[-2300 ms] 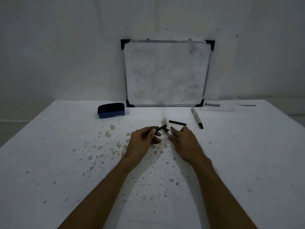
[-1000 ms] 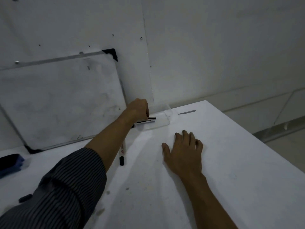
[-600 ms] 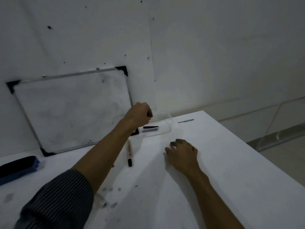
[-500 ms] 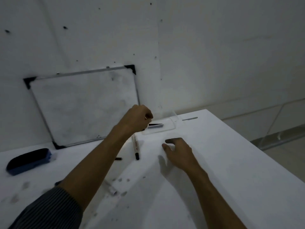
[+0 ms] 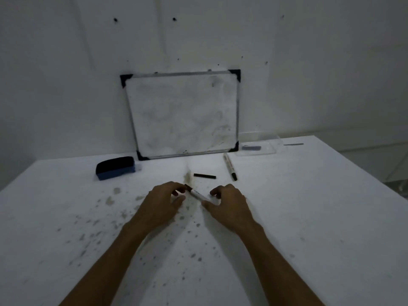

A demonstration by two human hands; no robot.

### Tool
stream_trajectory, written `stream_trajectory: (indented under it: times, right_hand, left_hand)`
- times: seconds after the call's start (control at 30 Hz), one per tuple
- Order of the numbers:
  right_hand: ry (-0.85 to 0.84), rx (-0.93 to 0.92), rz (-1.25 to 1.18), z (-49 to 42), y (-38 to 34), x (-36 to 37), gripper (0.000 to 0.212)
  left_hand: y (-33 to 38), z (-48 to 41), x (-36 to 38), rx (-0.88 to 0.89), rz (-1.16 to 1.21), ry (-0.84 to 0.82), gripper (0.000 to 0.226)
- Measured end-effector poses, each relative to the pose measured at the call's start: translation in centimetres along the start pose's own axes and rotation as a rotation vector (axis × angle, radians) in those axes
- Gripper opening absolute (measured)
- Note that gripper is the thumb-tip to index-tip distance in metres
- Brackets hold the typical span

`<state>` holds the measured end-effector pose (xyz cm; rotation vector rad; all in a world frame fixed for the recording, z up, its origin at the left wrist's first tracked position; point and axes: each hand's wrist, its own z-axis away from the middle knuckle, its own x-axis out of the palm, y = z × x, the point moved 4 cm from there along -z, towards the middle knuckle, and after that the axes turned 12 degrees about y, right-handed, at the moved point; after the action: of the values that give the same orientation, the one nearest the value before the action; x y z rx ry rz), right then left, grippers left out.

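Observation:
A white marker [image 5: 198, 195] with a dark end lies slanted on the stained white table [image 5: 309, 217], between my two hands. My left hand [image 5: 162, 203] has its fingers curled, and the fingertips meet the marker's dark end. My right hand [image 5: 228, 205] is curled round the white end, thumb against it. Whether the marker is lifted off the table I cannot tell. A short black stick [image 5: 204, 176] lies just beyond the hands.
A small whiteboard [image 5: 183, 113] leans on the wall at the back. A blue-and-black eraser [image 5: 116, 167] sits to its left. A second marker [image 5: 230, 166] lies to the right, and a clear tray [image 5: 267, 149] holds a dark piece [image 5: 251, 148].
My left hand has come back from the clear tray at the back right. My right hand has left the table. Both now meet at the marker, and my view has turned back to the centre.

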<state>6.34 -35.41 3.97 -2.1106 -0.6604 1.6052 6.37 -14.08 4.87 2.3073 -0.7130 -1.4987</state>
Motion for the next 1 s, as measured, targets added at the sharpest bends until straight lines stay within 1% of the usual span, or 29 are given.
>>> stream_trajectory:
  times: [0.1, 0.2, 0.27, 0.37, 0.43, 0.5, 0.63, 0.73, 0.8, 0.87, 0.9, 0.97, 1.0]
  right_hand:
    - [0.041, -0.014, 0.031, 0.2, -0.9, 0.7, 0.044]
    - [0.067, -0.013, -0.089, 0.6, -1.3, 0.9, 0.03]
    - [0.047, -0.002, -0.185, 1.2, -1.4, 0.6, 0.03]
    - [0.012, -0.026, -0.267, 1.5, -1.3, -0.1, 0.031]
    - [0.008, -0.047, -0.301, 1.4, -1.4, -0.6, 0.028]
    - [-0.009, -0.039, -0.344, 1.3, -1.6, -0.8, 0.024]
    - [-0.053, -0.017, -0.477, 0.9, -2.5, -0.4, 0.037]
    - [-0.135, -0.007, -0.511, -0.1, -3.2, 0.0, 0.043]
    - [-0.134, -0.003, -0.525, -1.5, -3.2, 0.2, 0.045]
    - [-0.027, 0.022, -0.52, -3.0, -2.6, 0.6, 0.043]
    - [0.055, 0.019, -0.484, -3.6, -2.1, 0.9, 0.037]
    - [0.207, 0.004, -0.363, -4.4, -1.0, 1.7, 0.026]
    - [0.259, -0.018, -0.306, -4.7, -0.7, 2.1, 0.027]
  left_hand:
    - [-0.7, 1.9, -0.4, -0.048, 0.227, 0.082, 0.027]
    - [0.2, 2.3, -0.7, -0.029, 0.393, 0.159, 0.029]
    - [0.8, 2.0, -0.7, 0.079, 0.383, 0.175, 0.037]
    - [0.9, 1.5, -0.2, 0.302, 0.238, 0.146, 0.054]
    - [0.6, 1.4, 0.2, 0.358, 0.179, 0.148, 0.058]
    - [0.6, 1.4, 0.0, 0.357, 0.215, 0.166, 0.056]
    - [1.1, 1.8, -0.4, 0.21, 0.421, 0.104, 0.04]
    - [0.6, 2.2, -0.3, 0.094, 0.495, 0.134, 0.026]
    - [-0.1, 2.1, -0.2, -0.005, 0.553, 0.151, 0.024]
    - [-0.9, 1.7, -0.1, -0.124, 0.614, 0.149, 0.027]
    - [-1.3, 1.5, 0.0, -0.184, 0.644, 0.151, 0.028]
    - [-1.8, 1.1, 0.1, -0.279, 0.673, 0.164, 0.03]
    - [-2.1, 1.0, 0.2, -0.312, 0.682, 0.166, 0.031]
